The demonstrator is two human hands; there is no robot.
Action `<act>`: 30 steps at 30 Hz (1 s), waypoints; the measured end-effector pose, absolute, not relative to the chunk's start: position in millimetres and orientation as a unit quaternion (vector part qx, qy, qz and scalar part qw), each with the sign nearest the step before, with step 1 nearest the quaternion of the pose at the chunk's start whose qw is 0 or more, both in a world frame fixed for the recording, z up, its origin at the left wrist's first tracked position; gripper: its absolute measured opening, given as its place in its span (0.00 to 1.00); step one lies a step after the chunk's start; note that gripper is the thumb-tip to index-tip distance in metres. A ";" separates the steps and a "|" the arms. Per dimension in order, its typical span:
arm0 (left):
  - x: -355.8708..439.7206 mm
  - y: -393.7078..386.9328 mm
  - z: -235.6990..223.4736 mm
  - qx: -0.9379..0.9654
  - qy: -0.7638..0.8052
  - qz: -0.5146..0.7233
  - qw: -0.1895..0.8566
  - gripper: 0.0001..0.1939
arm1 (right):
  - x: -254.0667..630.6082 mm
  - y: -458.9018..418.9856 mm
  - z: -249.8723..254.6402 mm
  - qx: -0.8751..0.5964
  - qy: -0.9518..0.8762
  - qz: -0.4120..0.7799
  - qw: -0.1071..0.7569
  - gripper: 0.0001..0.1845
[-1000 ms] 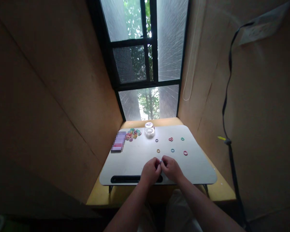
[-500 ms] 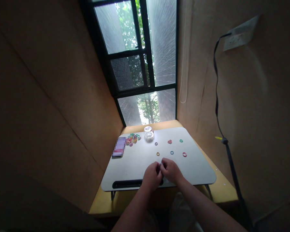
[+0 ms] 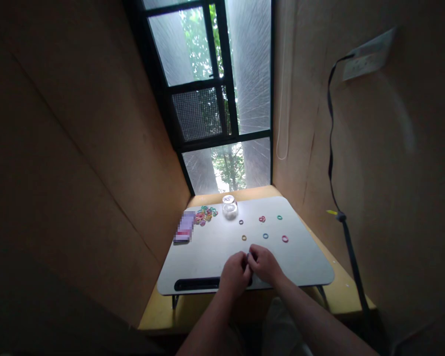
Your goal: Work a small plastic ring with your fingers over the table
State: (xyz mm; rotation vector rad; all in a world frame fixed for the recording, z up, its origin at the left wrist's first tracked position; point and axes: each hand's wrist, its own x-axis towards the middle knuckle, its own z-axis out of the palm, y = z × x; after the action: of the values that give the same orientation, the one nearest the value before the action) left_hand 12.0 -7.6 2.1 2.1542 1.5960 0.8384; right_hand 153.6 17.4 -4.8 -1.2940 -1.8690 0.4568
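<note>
My left hand (image 3: 235, 273) and my right hand (image 3: 264, 264) meet above the near edge of the white lap table, fingers curled and fingertips pressed together. A tiny purplish bit shows between them; the fingers hide the rest, so I cannot make out its kind. Just beyond the hands lie small hair ties, singly or bunched: a yellow one (image 3: 244, 238), a blue one (image 3: 265, 236), a pink one (image 3: 285, 239), a dark one (image 3: 241, 222), a red cluster (image 3: 262, 219) and a green one (image 3: 279, 217).
A pile of mixed-colour hair ties (image 3: 206, 215) lies at the back left beside a blurred phone-like slab (image 3: 184, 227). A clear round container (image 3: 230, 210) stands near the back edge of the white table (image 3: 193, 254). A black slot (image 3: 196, 284) runs along the front; walls flank both sides.
The whole view has shifted slightly. Both hands stay together at the near edge with only slight finger movement; the hair ties on the table lie as before.
</note>
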 end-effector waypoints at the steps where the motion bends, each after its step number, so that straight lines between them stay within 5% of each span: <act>1: 11.8 -7.6 2.0 0.757 0.560 0.294 0.166 0.04 | 153.7 17.5 -5.0 -0.511 -0.739 0.180 0.399 0.10; 30: 10.4 -10.8 1.9 0.760 0.551 0.304 0.162 0.04 | 154.7 14.6 -5.7 -0.515 -0.743 0.172 0.391 0.09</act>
State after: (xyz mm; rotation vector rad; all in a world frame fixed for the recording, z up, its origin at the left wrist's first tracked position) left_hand 10.4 -10.8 1.9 2.1694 1.5708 0.8676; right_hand 154.7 14.6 -5.7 -1.3077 -1.8879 0.4357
